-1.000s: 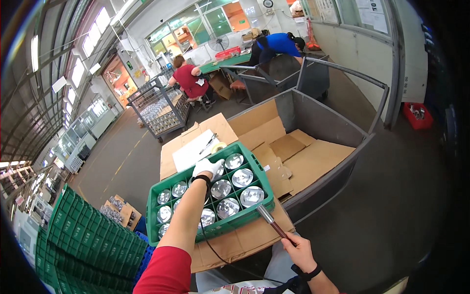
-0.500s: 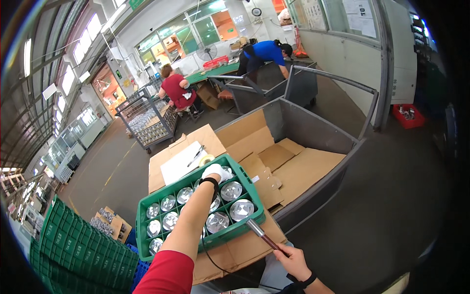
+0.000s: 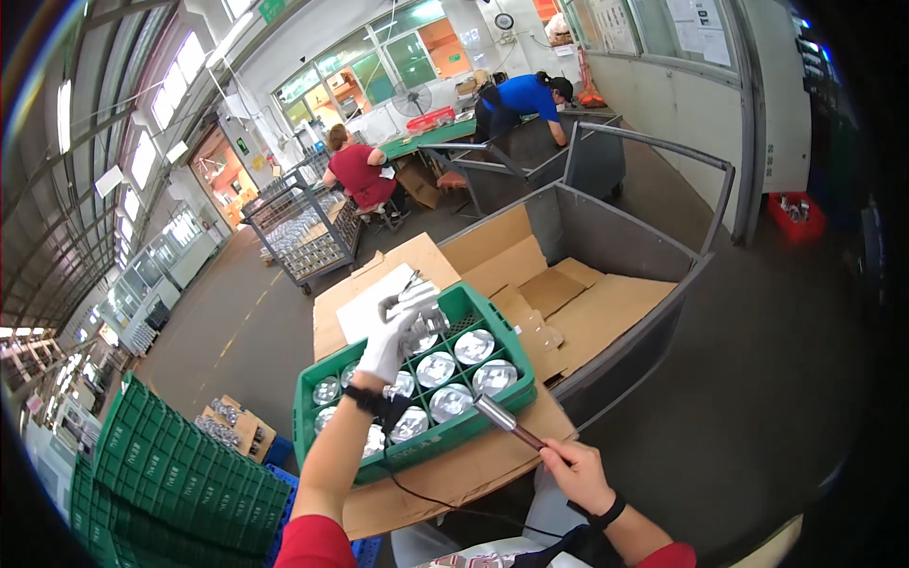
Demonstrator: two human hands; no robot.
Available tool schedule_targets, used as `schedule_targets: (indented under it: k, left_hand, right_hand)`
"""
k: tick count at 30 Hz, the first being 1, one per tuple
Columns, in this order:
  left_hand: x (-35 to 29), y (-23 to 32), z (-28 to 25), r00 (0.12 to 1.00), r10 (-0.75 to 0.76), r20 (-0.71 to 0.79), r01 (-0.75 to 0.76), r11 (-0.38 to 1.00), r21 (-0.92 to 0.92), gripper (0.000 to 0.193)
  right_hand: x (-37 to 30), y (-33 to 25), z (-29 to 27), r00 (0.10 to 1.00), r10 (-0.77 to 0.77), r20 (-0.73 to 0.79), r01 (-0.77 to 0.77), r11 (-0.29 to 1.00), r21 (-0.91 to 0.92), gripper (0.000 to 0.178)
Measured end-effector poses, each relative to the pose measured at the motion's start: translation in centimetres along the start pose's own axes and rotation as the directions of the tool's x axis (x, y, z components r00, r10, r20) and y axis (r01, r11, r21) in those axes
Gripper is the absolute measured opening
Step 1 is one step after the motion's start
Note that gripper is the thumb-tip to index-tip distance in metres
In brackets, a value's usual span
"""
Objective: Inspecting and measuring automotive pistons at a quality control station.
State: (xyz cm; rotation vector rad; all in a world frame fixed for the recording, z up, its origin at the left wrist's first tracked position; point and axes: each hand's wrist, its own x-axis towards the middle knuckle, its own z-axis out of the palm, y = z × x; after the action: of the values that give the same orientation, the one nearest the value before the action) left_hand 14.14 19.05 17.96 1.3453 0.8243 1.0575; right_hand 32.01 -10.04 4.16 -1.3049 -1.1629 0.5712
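My left hand (image 3: 384,350), in a white glove, is closed around a shiny round metal part (image 3: 428,324), raised and tilted above the far side of a green crate (image 3: 431,447). Similar silvery parts with round tops (image 3: 495,377) sit in the crate's square compartments. One compartment by the far right corner shows its dark mesh bottom. My bare right hand (image 3: 579,476) grips a hand tool (image 3: 496,414) by its reddish-brown handle. The tool's metal cylindrical head points up-left, close to the crate's near right corner. A black band with a cable circles my left wrist.
Cardboard (image 3: 473,473) lies under the crate, with white paper (image 3: 369,308) behind it. A grey metal cart (image 3: 620,355) lined with cardboard stands at right. Green crates (image 3: 180,464) are stacked at lower left. Two people work farther back beside a wire trolley (image 3: 308,237).
My left hand has risen out of the crate, lifting a metal part from its compartment. My right hand still holds the tool near the crate corner. The view has shifted slightly.
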Motion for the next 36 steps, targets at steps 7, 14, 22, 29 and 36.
schedule_targets:
  k: [7,14,22,29,36]
  left_hand:
    - [-13.6,-1.7,-1.8,0.972,-0.186,0.146,0.227,0.905,-0.359,0.058]
    - [-21.6,-9.5,-5.2,0.996,-0.047,0.071,0.053,0.995,-0.083,0.094]
    - [-23.8,-13.9,-6.4,0.984,0.174,0.042,-0.167,0.801,0.575,0.082]
    - [-25.0,-14.8,-5.9,0.979,0.19,-0.075,-0.096,0.751,0.654,0.089]
    - [-24.2,-14.9,-5.6,0.95,0.298,-0.094,-0.146,0.688,0.711,0.077]
  right_hand:
    - [-0.6,-3.3,1.3,0.96,-0.279,0.018,0.278,0.945,-0.169,0.02]
    - [-2.9,-2.2,1.1,0.89,-0.409,0.203,0.456,0.764,-0.457,0.018]
    - [-3.9,-0.2,1.6,0.868,-0.353,0.348,0.496,0.597,-0.631,0.016]
    - [-4.5,0.2,3.0,0.865,-0.324,0.382,0.501,0.583,-0.64,0.018]
    - [-3.3,-0.1,3.3,0.837,-0.345,0.424,0.546,0.563,-0.621,0.018]
